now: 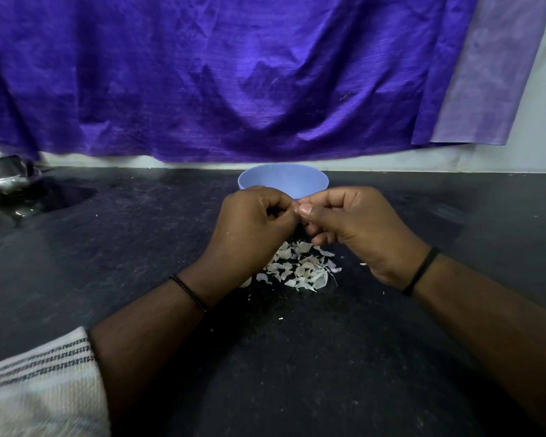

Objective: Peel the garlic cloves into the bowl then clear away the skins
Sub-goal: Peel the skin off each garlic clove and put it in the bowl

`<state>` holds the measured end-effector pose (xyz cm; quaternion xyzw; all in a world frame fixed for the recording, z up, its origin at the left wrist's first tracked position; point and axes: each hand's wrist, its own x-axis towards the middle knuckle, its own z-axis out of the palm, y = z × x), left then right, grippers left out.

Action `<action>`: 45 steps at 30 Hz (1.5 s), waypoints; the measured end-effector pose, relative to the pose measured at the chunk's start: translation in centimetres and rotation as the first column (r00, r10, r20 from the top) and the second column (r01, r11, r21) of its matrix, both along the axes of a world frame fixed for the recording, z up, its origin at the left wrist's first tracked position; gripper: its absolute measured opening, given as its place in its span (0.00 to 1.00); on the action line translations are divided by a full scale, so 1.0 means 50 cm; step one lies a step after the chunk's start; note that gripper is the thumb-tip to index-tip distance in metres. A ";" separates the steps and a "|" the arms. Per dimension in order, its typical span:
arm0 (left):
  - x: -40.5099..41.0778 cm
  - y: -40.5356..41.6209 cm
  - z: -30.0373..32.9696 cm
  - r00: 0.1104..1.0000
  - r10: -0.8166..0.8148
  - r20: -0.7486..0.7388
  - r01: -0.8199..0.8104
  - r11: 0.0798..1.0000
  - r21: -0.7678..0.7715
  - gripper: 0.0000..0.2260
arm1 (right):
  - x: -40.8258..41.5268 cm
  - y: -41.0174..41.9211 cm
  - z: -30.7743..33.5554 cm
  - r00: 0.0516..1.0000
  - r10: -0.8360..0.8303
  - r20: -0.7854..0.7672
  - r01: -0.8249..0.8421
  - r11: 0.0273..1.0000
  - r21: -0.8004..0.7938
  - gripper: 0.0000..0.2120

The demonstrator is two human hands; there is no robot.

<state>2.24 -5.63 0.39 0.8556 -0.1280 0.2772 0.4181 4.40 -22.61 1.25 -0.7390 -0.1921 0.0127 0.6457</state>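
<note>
A garlic clove point(300, 210) is pinched between the left hand point(252, 228) and the right hand point(356, 228), where the fingertips meet. Both hands are curled tight around it, and only a small pale bit can be seen, so its long way cannot be told. The blue bowl point(283, 181) is set just behind the hands, straight ahead and a little lower. Neither hand looks nearer to it. A pile of skins point(300, 266) is spread on the dark counter point(139, 247) right under the hands (nearer the body than the bowl). A short push forward would probably be needed to drop the peeled clove in.
</note>
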 end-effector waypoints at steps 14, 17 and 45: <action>0.001 -0.001 -0.002 0.999 -0.014 -0.032 0.012 0.998 -0.056 0.05 | 0.007 0.006 -0.006 0.999 -0.048 -0.016 0.047 0.999 -0.024 0.08; 0.001 -0.001 -0.002 0.999 -0.022 -0.042 0.020 0.998 -0.062 0.06 | 0.004 0.008 -0.006 0.998 -0.060 -0.005 0.060 0.997 -0.041 0.08; -0.002 0.008 0.003 0.962 0.152 -0.225 -0.128 0.985 0.116 0.06 | 0.004 -0.003 0.004 0.992 -0.030 -0.126 0.046 0.991 0.128 0.05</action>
